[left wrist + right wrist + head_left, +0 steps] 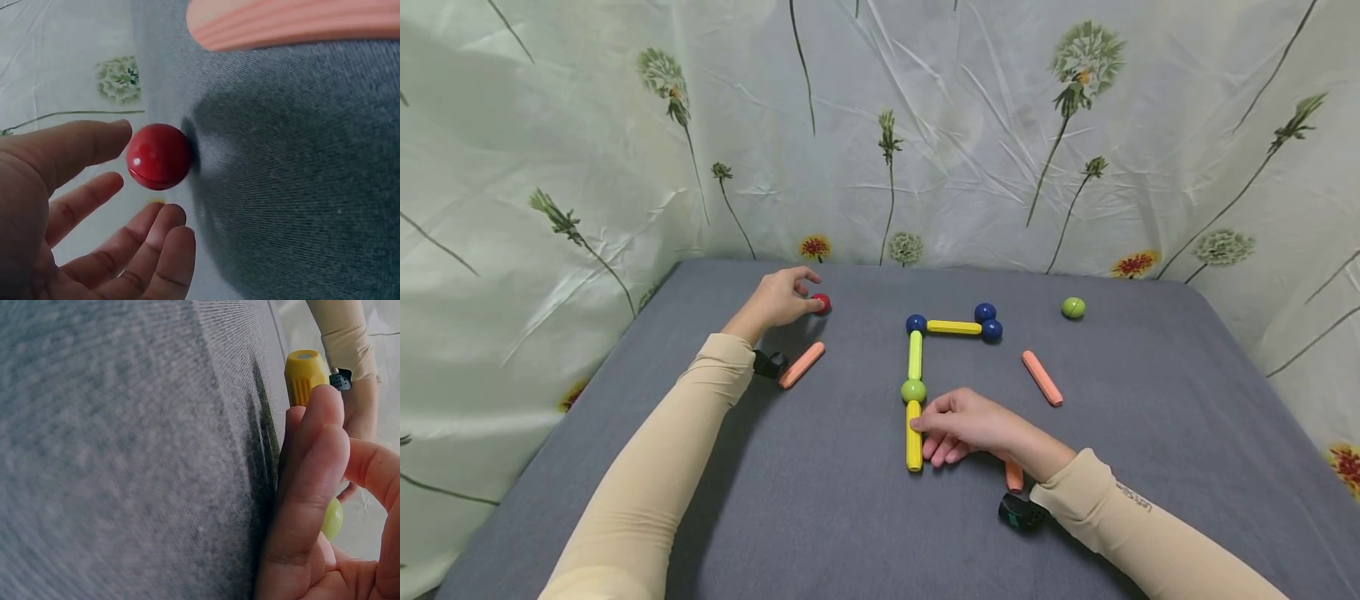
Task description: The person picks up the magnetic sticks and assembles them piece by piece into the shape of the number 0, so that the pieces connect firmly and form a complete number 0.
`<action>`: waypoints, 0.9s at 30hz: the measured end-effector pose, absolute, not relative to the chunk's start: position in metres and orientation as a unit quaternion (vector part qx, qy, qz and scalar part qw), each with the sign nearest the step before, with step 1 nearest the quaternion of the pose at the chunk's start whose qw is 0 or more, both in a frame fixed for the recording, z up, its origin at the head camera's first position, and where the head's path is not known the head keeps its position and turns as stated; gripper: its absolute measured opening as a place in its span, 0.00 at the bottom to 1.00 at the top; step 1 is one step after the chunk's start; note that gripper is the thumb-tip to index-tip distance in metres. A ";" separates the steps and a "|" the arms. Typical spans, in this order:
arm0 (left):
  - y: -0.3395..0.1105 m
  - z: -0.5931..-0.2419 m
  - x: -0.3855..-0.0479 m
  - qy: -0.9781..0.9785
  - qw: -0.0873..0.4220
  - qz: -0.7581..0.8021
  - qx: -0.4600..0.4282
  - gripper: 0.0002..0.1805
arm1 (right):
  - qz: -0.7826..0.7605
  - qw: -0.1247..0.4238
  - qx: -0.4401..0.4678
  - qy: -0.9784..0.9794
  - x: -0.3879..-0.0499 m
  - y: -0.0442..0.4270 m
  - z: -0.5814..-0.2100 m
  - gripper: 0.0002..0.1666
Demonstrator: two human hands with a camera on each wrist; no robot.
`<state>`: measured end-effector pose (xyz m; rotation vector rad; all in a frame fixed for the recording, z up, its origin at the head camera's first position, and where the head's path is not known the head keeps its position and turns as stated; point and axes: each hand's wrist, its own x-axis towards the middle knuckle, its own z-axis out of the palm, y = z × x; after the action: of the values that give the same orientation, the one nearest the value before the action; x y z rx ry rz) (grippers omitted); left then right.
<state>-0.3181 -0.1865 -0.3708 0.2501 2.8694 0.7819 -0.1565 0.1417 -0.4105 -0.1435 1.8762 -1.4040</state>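
Note:
At the table's far left, my left hand (784,298) is around the near side of a red ball (822,304). In the left wrist view the thumb and fingers (94,206) are spread beside the red ball (159,156), which sits on the cloth. My right hand (973,427) has its thumb on the lower yellow stick (913,450), fingers at its right side. That stick joins a green ball (913,391). In the right wrist view the fingers (306,487) partly hide the yellow stick (305,375); the grip is partly hidden.
Above the green ball, a lime stick (915,356) leads to a blue ball (916,324), a yellow stick (954,327) and two more blue balls (988,323). Orange sticks lie left (802,365), right (1042,378) and under the right wrist (1014,476). Another green ball (1073,307) is back right.

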 end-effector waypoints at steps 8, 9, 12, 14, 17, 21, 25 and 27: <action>-0.187 -0.375 -0.322 0.959 0.083 0.255 0.092 0.29 | -0.551 0.383 -0.059 0.739 -0.157 0.142 -0.412 0.14; -0.187 -0.375 -0.323 0.959 0.083 0.255 0.092 0.28 | -0.551 0.384 -0.058 0.739 -0.157 0.142 -0.412 0.14; -0.185 -0.376 -0.323 0.959 0.084 0.253 0.092 0.27 | -0.551 0.387 -0.057 0.737 -0.158 0.142 -0.413 0.15; -0.184 -0.376 -0.324 0.959 0.084 0.254 0.091 0.26 | -0.551 0.388 -0.057 0.737 -0.158 0.143 -0.413 0.15; -0.183 -0.377 -0.324 0.958 0.087 0.258 0.090 0.24 | -0.551 0.389 -0.057 0.736 -0.158 0.143 -0.413 0.15; -0.182 -0.378 -0.323 0.957 0.089 0.261 0.086 0.23 | -0.552 0.389 -0.056 0.735 -0.157 0.143 -0.412 0.14; -0.182 -0.380 -0.324 0.957 0.087 0.263 0.086 0.21 | -0.552 0.389 -0.057 0.735 -0.158 0.142 -0.411 0.14; -0.182 -0.380 -0.324 0.957 0.085 0.264 0.088 0.20 | -0.552 0.389 -0.055 0.735 -0.158 0.142 -0.411 0.14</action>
<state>-0.3243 -0.1821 -0.3796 0.2620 2.8539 0.7876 -0.1578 0.1421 -0.4108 -0.1402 1.8701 -1.4042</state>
